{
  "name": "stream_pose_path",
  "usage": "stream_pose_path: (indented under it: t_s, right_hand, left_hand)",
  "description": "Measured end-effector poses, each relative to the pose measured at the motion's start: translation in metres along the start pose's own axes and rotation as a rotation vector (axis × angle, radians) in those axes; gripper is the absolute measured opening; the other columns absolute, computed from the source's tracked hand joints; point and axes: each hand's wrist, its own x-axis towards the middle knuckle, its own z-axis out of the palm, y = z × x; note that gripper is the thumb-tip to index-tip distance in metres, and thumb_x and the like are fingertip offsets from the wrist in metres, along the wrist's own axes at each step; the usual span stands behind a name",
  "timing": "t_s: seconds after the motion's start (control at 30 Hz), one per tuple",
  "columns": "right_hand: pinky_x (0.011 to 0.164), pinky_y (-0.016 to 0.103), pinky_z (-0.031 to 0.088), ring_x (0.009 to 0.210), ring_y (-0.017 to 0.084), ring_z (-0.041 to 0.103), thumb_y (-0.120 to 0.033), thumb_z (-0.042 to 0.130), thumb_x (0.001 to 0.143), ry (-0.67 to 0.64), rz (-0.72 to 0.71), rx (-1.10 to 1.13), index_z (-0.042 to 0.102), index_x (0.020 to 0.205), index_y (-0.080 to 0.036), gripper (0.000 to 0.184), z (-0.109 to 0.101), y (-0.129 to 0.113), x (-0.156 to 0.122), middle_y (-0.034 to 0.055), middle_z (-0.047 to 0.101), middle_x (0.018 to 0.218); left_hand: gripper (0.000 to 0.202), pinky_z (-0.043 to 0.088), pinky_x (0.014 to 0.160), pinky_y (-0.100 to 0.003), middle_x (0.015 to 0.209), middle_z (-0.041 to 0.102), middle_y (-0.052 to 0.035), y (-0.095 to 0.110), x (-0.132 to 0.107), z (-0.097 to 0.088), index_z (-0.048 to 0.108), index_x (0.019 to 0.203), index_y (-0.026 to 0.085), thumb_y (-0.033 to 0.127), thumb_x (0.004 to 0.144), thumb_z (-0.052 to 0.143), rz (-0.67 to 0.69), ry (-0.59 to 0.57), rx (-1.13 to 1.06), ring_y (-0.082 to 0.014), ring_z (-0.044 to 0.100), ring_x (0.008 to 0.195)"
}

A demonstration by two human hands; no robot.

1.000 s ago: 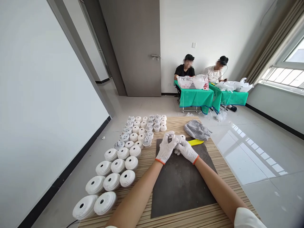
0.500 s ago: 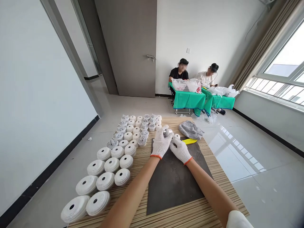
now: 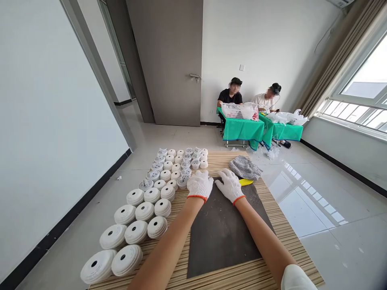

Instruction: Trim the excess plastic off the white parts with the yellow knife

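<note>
**We are holding nothing**

Our gloved left hand and right hand are resting open, just apart, at the dark sheet's top edge, with white round smoke detectors sitting in rows left of it and a yellow tool and grey knit cloth beyond it.

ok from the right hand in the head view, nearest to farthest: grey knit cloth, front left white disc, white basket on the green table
Right hand:
1. Grey knit cloth, ahead, right.
2. White disc, front left on the mat.
3. White basket, on the green table.
</note>
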Motion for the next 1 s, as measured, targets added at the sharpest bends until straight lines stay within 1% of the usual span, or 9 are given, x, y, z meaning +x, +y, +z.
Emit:
stream_pose_path:
  t_s: [0.13, 0.27, 0.4, 0.5, 0.6, 0.67, 0.8, 0.93, 1.0]
  right_hand:
    - [0.100, 0.043, 0.048, 0.121, 0.030, 0.060, -0.029, 0.060, 0.094, -0.045, 0.105, 0.035, 0.065, 0.136, -0.025, 0.042, 0.001, 0.001, 0.003, 0.0100, 0.063, 0.140]
    - [0.100, 0.042, 0.049, 0.122, 0.028, 0.061, -0.027, 0.064, 0.090, 0.012, 0.166, 0.237, 0.065, 0.133, -0.027, 0.043, 0.002, 0.008, 0.004, 0.0088, 0.060, 0.142]
    - [0.107, 0.044, 0.047, 0.121, 0.027, 0.060, -0.034, 0.067, 0.086, 0.238, 0.187, 0.643, 0.069, 0.119, -0.023, 0.035, 0.005, 0.014, 0.004, 0.0101, 0.065, 0.130]
    - [0.103, 0.043, 0.050, 0.109, 0.025, 0.064, -0.041, 0.075, 0.079, 0.311, 0.331, 1.063, 0.070, 0.113, -0.021, 0.040, 0.002, 0.016, 0.003, 0.0092, 0.070, 0.118]
    - [0.093, 0.042, 0.055, 0.099, 0.025, 0.068, -0.049, 0.075, 0.077, 0.255, 0.463, 1.355, 0.072, 0.105, -0.022, 0.039, -0.003, 0.015, -0.002, 0.0076, 0.073, 0.109]
    - [0.096, 0.043, 0.056, 0.104, 0.026, 0.068, -0.054, 0.071, 0.081, 0.223, 0.473, 1.425, 0.074, 0.105, -0.023, 0.039, -0.005, 0.016, -0.008, 0.0080, 0.074, 0.112]
    - [0.105, 0.042, 0.053, 0.119, 0.026, 0.065, -0.057, 0.069, 0.084, 0.164, 0.433, 1.471, 0.075, 0.109, -0.026, 0.040, -0.001, 0.019, -0.015, 0.0076, 0.071, 0.125]
    - [0.087, 0.040, 0.059, 0.090, 0.023, 0.070, -0.056, 0.077, 0.078, -0.006, 0.480, 1.687, 0.071, 0.114, -0.027, 0.047, 0.007, 0.020, -0.013, 0.0059, 0.074, 0.106]
    - [0.080, 0.038, 0.059, 0.078, 0.020, 0.067, -0.056, 0.077, 0.078, -0.017, 0.439, 1.686, 0.070, 0.112, -0.026, 0.046, 0.006, 0.019, -0.010, 0.0041, 0.073, 0.092]
  left_hand:
    - [0.048, 0.053, 0.086, -0.047, 0.117, 0.066, -0.0208, -0.004, 0.001, -0.001, 0.064, 0.127, 0.013, 0.045, 0.097, 0.045, -0.055, -0.015, 0.007, -0.0375, 0.068, 0.108]
    - [0.051, 0.052, 0.092, -0.050, 0.125, 0.063, -0.0228, 0.008, -0.008, -0.004, 0.061, 0.134, 0.013, 0.043, 0.093, 0.055, -0.028, 0.160, 0.019, -0.0405, 0.059, 0.121]
    - [0.054, 0.052, 0.095, -0.049, 0.139, 0.059, -0.0200, 0.039, -0.026, 0.009, 0.056, 0.140, 0.017, 0.042, 0.093, 0.059, 0.191, 0.360, -0.097, -0.0380, 0.055, 0.128]
    - [0.049, 0.055, 0.084, -0.040, 0.135, 0.062, -0.0150, 0.059, -0.031, 0.030, 0.055, 0.139, 0.021, 0.046, 0.096, 0.056, 0.270, 0.369, -0.354, -0.0294, 0.067, 0.108]
    - [0.040, 0.056, 0.084, -0.036, 0.126, 0.067, -0.0118, 0.067, -0.023, 0.050, 0.059, 0.127, 0.023, 0.049, 0.098, 0.054, 0.186, 0.359, -0.723, -0.0232, 0.071, 0.099]
    - [0.032, 0.056, 0.089, -0.036, 0.118, 0.070, -0.0100, 0.066, -0.014, 0.060, 0.060, 0.117, 0.022, 0.048, 0.098, 0.054, 0.149, 0.335, -0.940, -0.0215, 0.072, 0.102]
    - [0.023, 0.054, 0.100, -0.040, 0.114, 0.073, -0.0076, 0.060, -0.002, 0.081, 0.063, 0.108, 0.022, 0.040, 0.098, 0.054, 0.169, 0.297, -1.077, -0.0207, 0.070, 0.109]
    - [0.026, 0.053, 0.102, -0.041, 0.117, 0.073, -0.0077, 0.055, 0.004, 0.095, 0.065, 0.111, 0.022, 0.041, 0.094, 0.060, 0.118, 0.302, -1.195, -0.0208, 0.069, 0.110]
    - [0.029, 0.053, 0.103, -0.040, 0.117, 0.073, -0.0077, 0.054, 0.005, 0.097, 0.065, 0.113, 0.022, 0.041, 0.091, 0.064, 0.062, 0.304, -1.240, -0.0206, 0.069, 0.110]
